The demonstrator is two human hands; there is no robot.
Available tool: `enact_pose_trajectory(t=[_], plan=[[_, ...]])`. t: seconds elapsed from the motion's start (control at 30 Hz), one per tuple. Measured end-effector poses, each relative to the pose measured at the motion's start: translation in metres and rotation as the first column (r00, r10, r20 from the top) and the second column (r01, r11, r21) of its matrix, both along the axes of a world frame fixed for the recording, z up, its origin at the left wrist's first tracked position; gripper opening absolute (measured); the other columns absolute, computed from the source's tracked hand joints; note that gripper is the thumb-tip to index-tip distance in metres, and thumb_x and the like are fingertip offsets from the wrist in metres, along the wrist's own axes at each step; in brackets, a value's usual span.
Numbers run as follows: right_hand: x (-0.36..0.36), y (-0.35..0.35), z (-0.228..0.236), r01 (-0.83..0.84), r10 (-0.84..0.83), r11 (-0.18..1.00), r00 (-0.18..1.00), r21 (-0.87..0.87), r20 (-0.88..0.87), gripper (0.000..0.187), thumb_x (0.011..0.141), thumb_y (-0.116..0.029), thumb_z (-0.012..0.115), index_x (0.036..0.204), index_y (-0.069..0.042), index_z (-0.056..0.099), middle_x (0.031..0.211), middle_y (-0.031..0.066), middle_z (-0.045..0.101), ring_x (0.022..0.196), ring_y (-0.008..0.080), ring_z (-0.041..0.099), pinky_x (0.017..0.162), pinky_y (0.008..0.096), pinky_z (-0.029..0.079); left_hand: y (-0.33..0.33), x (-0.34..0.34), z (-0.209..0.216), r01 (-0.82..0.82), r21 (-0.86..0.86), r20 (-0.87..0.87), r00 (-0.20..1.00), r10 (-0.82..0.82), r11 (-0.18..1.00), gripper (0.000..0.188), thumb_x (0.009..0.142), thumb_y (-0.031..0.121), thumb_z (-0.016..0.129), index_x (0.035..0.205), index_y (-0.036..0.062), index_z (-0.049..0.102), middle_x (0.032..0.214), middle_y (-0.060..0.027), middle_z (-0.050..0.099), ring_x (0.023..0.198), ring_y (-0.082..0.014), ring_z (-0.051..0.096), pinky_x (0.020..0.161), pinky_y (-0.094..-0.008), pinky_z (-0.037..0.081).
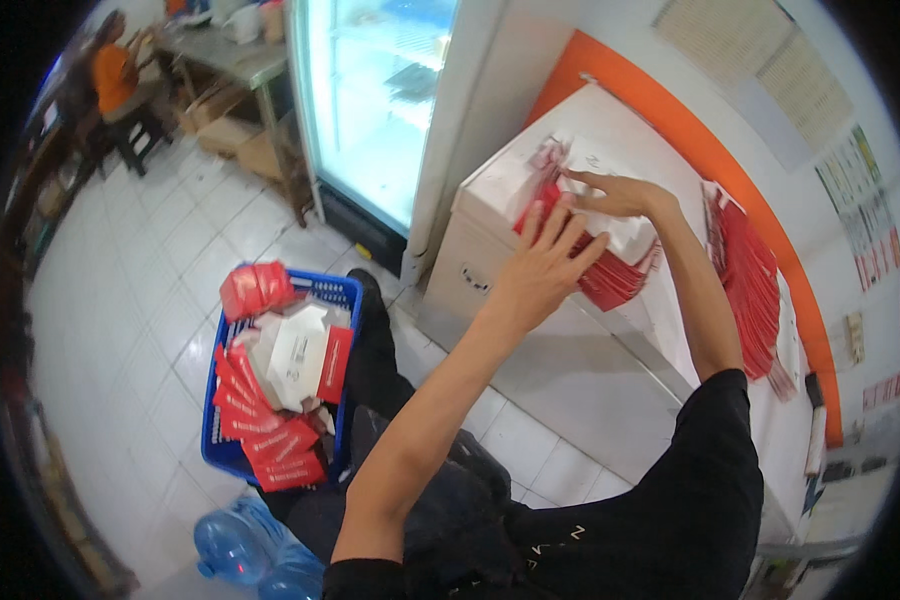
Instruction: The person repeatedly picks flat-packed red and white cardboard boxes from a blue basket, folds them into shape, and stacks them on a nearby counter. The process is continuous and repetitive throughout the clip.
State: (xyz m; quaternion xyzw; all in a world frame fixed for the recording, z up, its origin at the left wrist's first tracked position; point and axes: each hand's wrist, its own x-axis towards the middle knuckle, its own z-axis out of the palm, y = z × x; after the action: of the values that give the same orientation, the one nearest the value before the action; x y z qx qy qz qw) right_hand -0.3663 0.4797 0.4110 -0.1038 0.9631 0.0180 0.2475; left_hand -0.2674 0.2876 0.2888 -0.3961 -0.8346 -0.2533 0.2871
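I have both hands at the red stack of cartons [613, 282] on the white chest [530, 360]. My left hand [540, 270] comes from the near side, fingers spread over the cartons; my right hand [620, 195] is just beyond it, bent down at the wrist. The two are close together, and I cannot tell from here whether either one grips. The stack lies along the chest's near edge, toward the left corner, so margin is slim there. To its right, a strip of white top separates it from a second pile [748, 290], near the orange band [600, 65]; my right forearm spans that strip. The lit fridge [375, 120] stands just left of the chest. Tiled floor [170, 310] stretches around the blue basket [340, 290], heaped with red and white cartons, bottles [235, 545] near its near end.
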Motion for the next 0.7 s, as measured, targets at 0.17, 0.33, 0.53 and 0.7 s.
enact_pose_trajectory(t=[0.17, 0.33, 0.53, 0.7], plan=[[-0.036, 0.037, -0.017, -0.145, 0.148, 0.986, 0.988, -0.08, 0.037, 0.096, 0.091, -0.043, 0.073, 0.168, -0.019, 0.021, 0.16, 0.0287, 0.041, 0.148, 0.0413, 0.042, 0.12, 0.0452, 0.038, -0.003, 0.023, -0.017, -0.127, 0.0, -0.077, 0.989, 0.126, 0.992, 0.075, 0.086, 0.025, 0.077, 0.155, 0.02, 0.047, 0.16, -0.0196, 0.04, 0.156, -0.04, 0.025, 0.124, -0.0644, 0.02], [-0.027, 0.063, 0.008, -0.128, 0.128, 0.991, 0.992, -0.035, 0.002, 0.076, 0.096, -0.032, 0.069, 0.16, -0.005, 0.039, 0.159, 0.0231, 0.047, 0.149, 0.0332, 0.043, 0.12, 0.0427, 0.038, -0.059, 0.079, -0.079, -0.225, 0.256, 0.316, 0.938, 0.139, 0.94, 0.071, 0.087, 0.025, 0.075, 0.152, 0.0156, 0.048, 0.16, -0.0236, 0.037, 0.154, -0.0448, 0.027, 0.123, -0.0672, 0.019], [0.082, -0.032, 0.032, -0.116, -0.18, 0.962, 0.407, -0.246, -0.895, 0.044, 0.103, -0.025, 0.062, 0.142, -0.005, 0.062, 0.141, 0.0138, 0.065, 0.125, 0.0237, 0.065, 0.106, 0.0395, 0.049, -0.213, 0.145, -0.246, -0.897, -0.039, 0.688, 0.296, 0.663, 0.441, 0.084, 0.091, 0.031, 0.077, 0.157, 0.0013, 0.034, 0.161, -0.0309, 0.032, 0.154, -0.0488, 0.024, 0.124, -0.0615, 0.022], [0.146, -0.11, -0.049, -0.731, 0.16, 0.585, 0.53, -0.353, -0.832, 0.036, 0.082, 0.001, 0.074, 0.117, -0.007, 0.072, 0.122, 0.0162, 0.072, 0.11, 0.0308, 0.069, 0.095, 0.0404, 0.054, -0.263, 0.166, -0.293, -0.732, -0.27, 0.871, 0.092, 0.483, 0.626, 0.041, 0.095, 0.012, 0.062, 0.136, 0.0051, 0.057, 0.126, -0.025, 0.065, 0.126, -0.0416, 0.059, 0.117, -0.0689, 0.027]])
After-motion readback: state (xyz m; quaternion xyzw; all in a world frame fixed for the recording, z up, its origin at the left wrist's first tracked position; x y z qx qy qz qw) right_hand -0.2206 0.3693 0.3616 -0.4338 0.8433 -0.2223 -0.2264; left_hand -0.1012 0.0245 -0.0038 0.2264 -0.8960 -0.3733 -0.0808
